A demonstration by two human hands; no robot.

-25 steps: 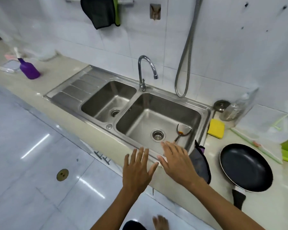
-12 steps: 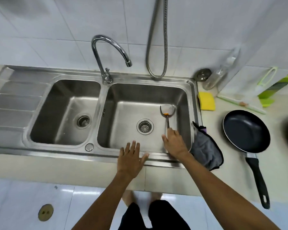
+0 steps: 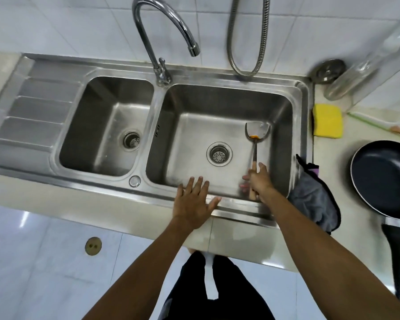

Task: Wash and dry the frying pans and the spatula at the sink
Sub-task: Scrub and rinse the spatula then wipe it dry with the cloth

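Head camera looks straight down on a stainless steel double sink (image 3: 303,93) let into a pale table, with the right hand (image 3: 259,181) reaching into the right basin and curled around the light wooden handle of a metal spatula (image 3: 257,132); the fingers are wrapped on the handle near where it meets the steel shaft. The spatula's blade lies flat on the basin floor toward the far wall, with an orange smear of food at its neck. The left hand (image 3: 194,202) is spread flat, fingers apart, resting on the sink's near rim and holding nothing. By my judgement the spatula is light and stiff, its steel likely slick once wet, so the wooden handle is the sensible place to hold. A black non-stick frying pan (image 3: 383,179) with a black handle sits on the table to the right of the sink, apart from it; it looks heavier and best lifted by that handle. Both basins hold no water, only their drain strainers, and the curved chrome tap (image 3: 162,31) is not running. A yellow sponge (image 3: 328,120) lies just beside the rim, and a grey cloth (image 3: 314,199) drapes over the right edge.
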